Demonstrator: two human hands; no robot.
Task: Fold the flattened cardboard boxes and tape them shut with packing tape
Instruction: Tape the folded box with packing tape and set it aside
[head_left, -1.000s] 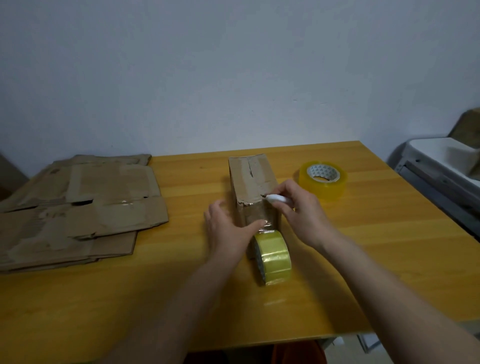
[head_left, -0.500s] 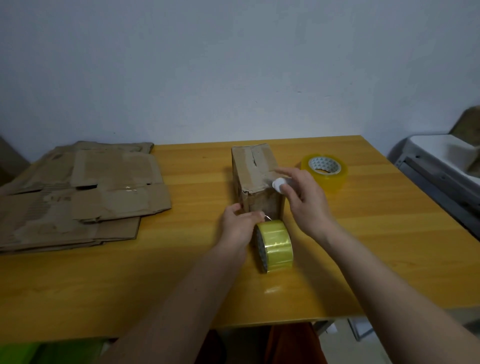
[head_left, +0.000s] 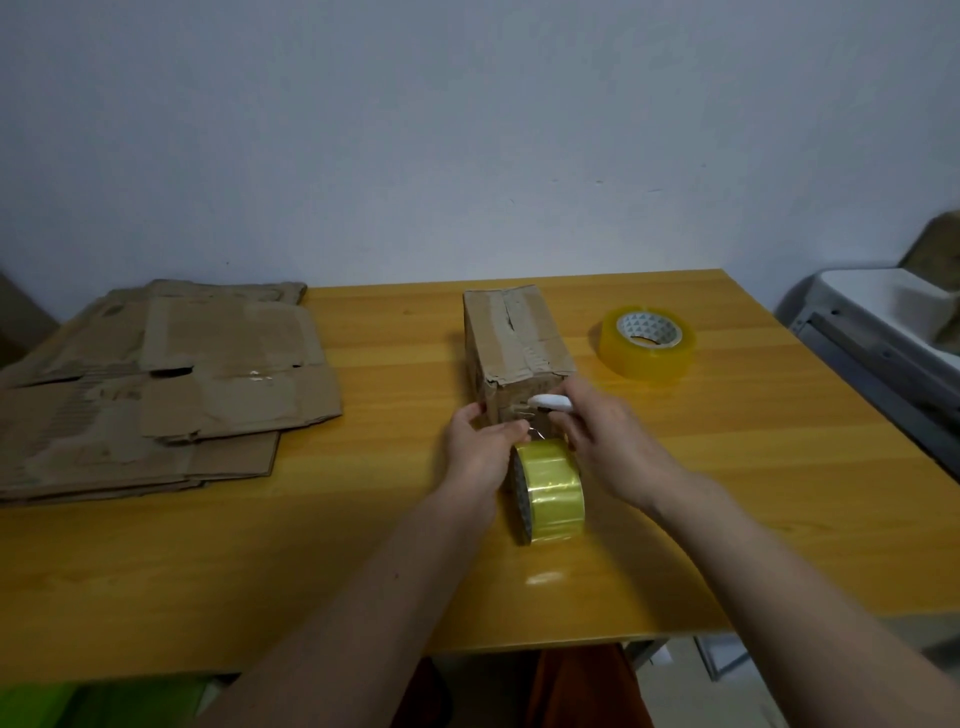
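A folded cardboard box (head_left: 511, 338) stands in the middle of the wooden table (head_left: 363, 561). A yellow tape roll (head_left: 551, 488) stands on edge just in front of it, its clear strip running up to the box's near face. My left hand (head_left: 480, 449) pinches that strip at the box's lower edge. My right hand (head_left: 605, 436) grips a small white cutter (head_left: 549, 401) held against the tape at the near face.
A stack of flattened cardboard boxes (head_left: 156, 384) lies at the table's left. A second yellow tape roll (head_left: 647, 340) lies flat at the back right. A grey-white bin (head_left: 883, 322) stands beyond the table's right edge.
My left hand moved from the box's side down to the tape strip by the roll. My right hand brought the white cutter down from the box's top edge to its near face.
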